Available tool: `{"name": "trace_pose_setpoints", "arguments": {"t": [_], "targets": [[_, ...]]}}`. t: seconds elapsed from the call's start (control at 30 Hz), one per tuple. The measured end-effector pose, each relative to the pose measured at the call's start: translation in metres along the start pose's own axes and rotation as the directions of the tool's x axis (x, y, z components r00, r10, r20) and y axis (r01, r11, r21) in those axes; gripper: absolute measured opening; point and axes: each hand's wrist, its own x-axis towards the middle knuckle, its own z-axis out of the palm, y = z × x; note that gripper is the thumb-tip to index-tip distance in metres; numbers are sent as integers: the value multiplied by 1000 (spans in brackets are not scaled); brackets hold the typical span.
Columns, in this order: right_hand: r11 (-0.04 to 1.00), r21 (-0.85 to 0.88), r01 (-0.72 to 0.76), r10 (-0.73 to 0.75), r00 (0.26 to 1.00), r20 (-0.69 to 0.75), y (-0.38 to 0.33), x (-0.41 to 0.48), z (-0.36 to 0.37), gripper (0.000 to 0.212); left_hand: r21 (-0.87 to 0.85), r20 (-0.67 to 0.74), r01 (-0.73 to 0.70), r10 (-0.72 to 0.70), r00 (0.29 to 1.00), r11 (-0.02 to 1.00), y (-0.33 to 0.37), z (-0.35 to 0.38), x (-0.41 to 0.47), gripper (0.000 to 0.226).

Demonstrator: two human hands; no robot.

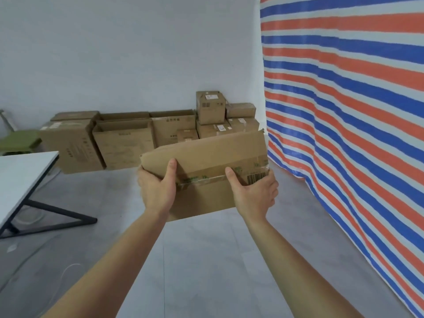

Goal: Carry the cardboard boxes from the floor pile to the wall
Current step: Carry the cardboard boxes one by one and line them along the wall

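Observation:
I hold a brown cardboard box (pixel 206 157) in front of me at chest height, taped along its seam with a barcode near its right end. My left hand (pixel 157 187) grips its left end, thumb on top and fingers underneath. My right hand (pixel 254 191) grips its right end the same way. Ahead, several cardboard boxes (pixel 146 134) stand in a row against the pale wall (pixel 128 53), with smaller ones (pixel 210 106) stacked at the right end of the row.
A white table (pixel 20 177) on dark angled legs juts in from the left. A green seat (pixel 18 138) sits behind it. A red, white and blue striped tarp (pixel 348 111) hangs along the right. Grey floor (pixel 206 260) lies between me and the boxes.

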Motion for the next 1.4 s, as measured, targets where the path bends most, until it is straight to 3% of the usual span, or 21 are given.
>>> {"name": "trace_pose_setpoints", "arguments": {"t": [0.13,0.33,0.67,0.8,0.97,1.2,1.4], "targets": [[999,17,-28,28,999,24,-3,82,97,119,72,-24,6,-5,1000,997,-17,46,113,106],[990,63,-126,117,985,128,-25,196,240,119,158,-65,68,-59,996,985,-32,101,277,89],[998,-50,27,-10,951,310,-128,304,497,117,92,-209,280,-256,944,956,-61,72,560,81],[995,-99,-16,45,954,295,-140,330,598,116,101,-171,304,-285,943,947,-97,68,670,92],[975,-192,-109,152,961,229,-152,382,681,110,185,-81,349,-340,937,919,-107,95,780,85],[933,-262,-246,268,962,47,-138,507,766,104,182,130,363,-388,912,914,-138,199,925,72],[908,-261,-328,352,935,49,-106,626,857,101,250,128,412,-452,883,876,-176,288,1033,72]]}}
